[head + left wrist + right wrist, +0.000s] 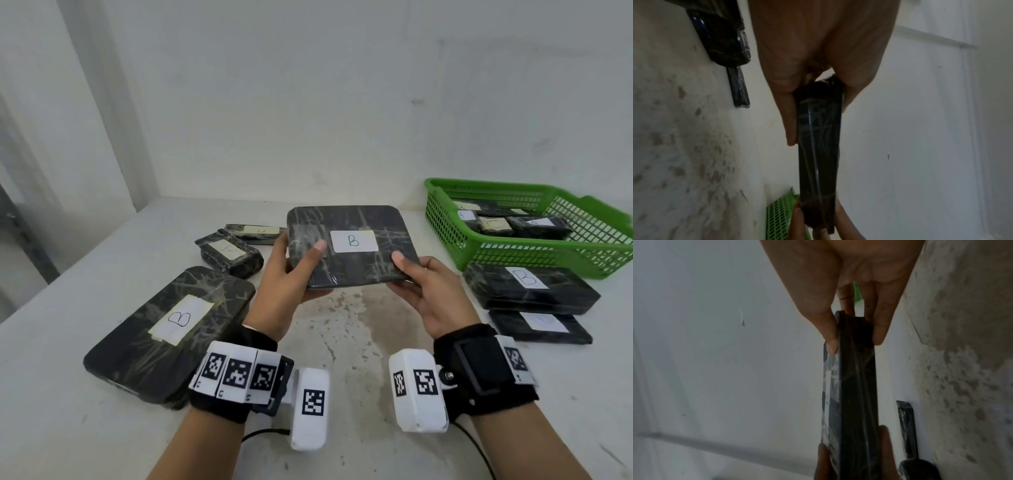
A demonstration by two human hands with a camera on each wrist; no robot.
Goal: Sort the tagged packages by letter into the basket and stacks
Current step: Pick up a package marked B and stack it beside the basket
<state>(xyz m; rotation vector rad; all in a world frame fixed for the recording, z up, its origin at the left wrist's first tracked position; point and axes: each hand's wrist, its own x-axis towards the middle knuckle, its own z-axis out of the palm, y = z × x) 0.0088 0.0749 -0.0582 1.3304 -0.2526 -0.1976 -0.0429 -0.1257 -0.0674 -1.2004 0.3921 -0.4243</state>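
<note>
A flat black package tagged B (352,245) is held above the table's middle, tilted toward me. My left hand (294,270) grips its left edge, thumb on top, and my right hand (416,284) grips its right front corner. The wrist views show the package's edge (819,146) (857,386) pinched between thumb and fingers. Another large B package (171,329) lies at the front left. A B package (531,287) tops a stack on the right, with a second flat package (541,327) in front of it. The green basket (548,253) at the back right holds several small packages.
A small package tagged A (229,255) and a thin package (255,233) lie at the back left of the white table (342,329). White walls close in the back and left. Stained bare tabletop lies under the held package.
</note>
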